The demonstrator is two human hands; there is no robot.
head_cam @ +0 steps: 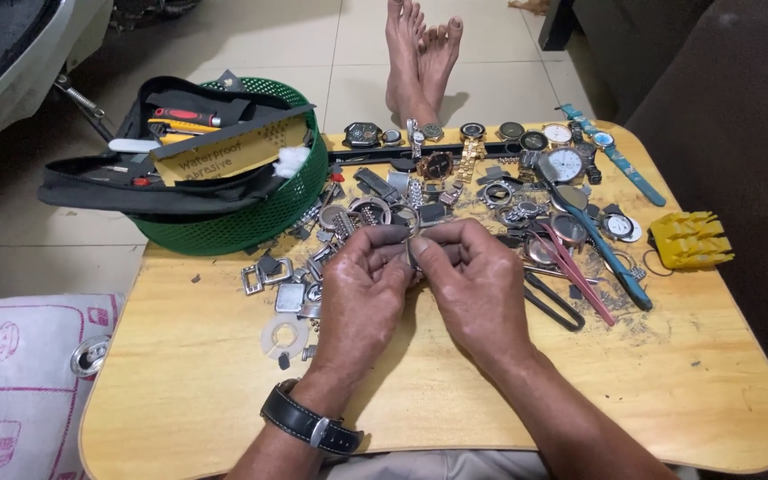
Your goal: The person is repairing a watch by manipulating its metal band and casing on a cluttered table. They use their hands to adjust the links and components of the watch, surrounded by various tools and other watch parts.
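One green basket (260, 218), one yellow block (691, 240), one pink tweezers (575, 276), two hands, two bare feet (420, 53), roughly a dozen watches (491, 151)

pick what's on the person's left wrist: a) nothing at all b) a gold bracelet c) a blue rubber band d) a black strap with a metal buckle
D: the left hand comes up from a wrist wrapped in a black strap with a metal buckle, seen at the near edge of the wooden table.
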